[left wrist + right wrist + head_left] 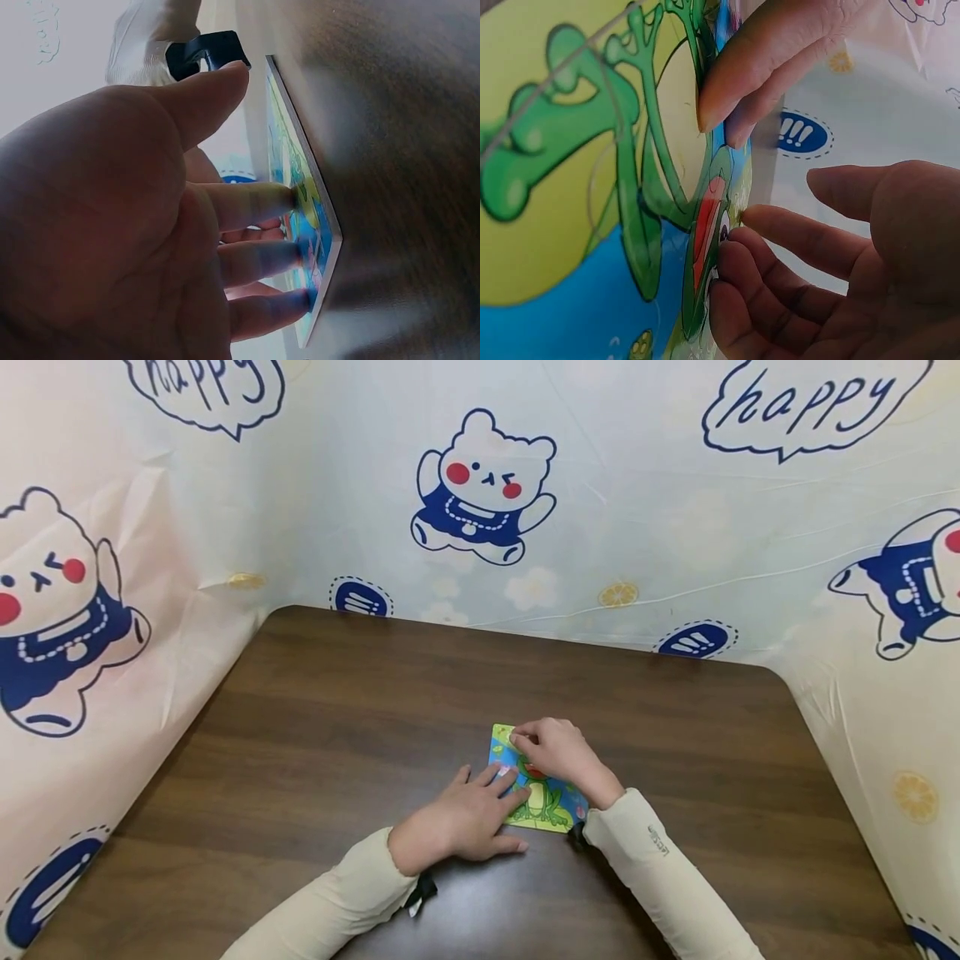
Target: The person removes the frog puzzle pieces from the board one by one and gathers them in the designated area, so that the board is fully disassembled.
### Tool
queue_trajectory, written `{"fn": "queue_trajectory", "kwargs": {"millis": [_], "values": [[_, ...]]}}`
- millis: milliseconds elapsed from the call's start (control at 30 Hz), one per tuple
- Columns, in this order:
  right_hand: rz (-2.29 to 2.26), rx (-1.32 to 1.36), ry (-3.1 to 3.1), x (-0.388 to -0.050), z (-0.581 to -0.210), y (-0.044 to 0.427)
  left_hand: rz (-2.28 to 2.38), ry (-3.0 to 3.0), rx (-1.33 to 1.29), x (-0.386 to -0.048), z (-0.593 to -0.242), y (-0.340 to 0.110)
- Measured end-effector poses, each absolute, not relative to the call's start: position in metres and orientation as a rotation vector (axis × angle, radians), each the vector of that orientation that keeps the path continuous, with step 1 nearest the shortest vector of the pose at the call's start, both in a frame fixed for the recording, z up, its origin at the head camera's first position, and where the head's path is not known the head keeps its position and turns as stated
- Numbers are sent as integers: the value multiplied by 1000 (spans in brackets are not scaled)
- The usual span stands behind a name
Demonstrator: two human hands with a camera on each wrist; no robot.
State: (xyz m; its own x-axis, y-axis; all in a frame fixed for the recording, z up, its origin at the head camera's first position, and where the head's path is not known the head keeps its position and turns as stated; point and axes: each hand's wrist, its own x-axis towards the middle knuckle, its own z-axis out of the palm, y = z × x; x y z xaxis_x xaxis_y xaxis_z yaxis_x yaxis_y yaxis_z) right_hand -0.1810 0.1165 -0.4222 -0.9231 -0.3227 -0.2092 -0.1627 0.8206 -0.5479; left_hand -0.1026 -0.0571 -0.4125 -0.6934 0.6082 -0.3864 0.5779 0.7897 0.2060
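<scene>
A thin frog-picture jigsaw puzzle (pixel 542 806), its frog green on blue and yellow, lies flat on the table. Fine curved cut lines run across it in the right wrist view, where the puzzle (pixel 547 270) fills the left side. My left hand (pixel 476 814) lies over its near left edge; the left wrist view shows fingertips pressing on the puzzle (pixel 306 202), with the thumb off it. My right hand (pixel 561 750) is at the far part, over the frog's head. Its index fingertip and bent fingers (pixel 776 277) touch the surface, while the thumb stands apart.
The dark brown wooden table (pixel 337 710) has rounded far corners. A pale cloth printed with bears (pixel 483 485) and lettering hangs behind it and on both sides. Black straps (pixel 423 891) sit at the wrists below the cream sleeves (pixel 337 893).
</scene>
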Motion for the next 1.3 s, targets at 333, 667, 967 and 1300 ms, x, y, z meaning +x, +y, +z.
{"fn": "queue_trajectory", "kwargs": {"millis": [333,667,967,1300], "values": [[-792,-398,2720,-186,-422,115,86,2556,889,-97,-414,-57],[-826,-397,2664,-198,-420,118,65,2562,886,-95,-412,-54],[-860,-362,2617,-202,-420,121,19,2570,898,-97,-408,-52],[-861,-337,2618,-201,-422,120,12,2580,903,-97,-412,-51]]}}
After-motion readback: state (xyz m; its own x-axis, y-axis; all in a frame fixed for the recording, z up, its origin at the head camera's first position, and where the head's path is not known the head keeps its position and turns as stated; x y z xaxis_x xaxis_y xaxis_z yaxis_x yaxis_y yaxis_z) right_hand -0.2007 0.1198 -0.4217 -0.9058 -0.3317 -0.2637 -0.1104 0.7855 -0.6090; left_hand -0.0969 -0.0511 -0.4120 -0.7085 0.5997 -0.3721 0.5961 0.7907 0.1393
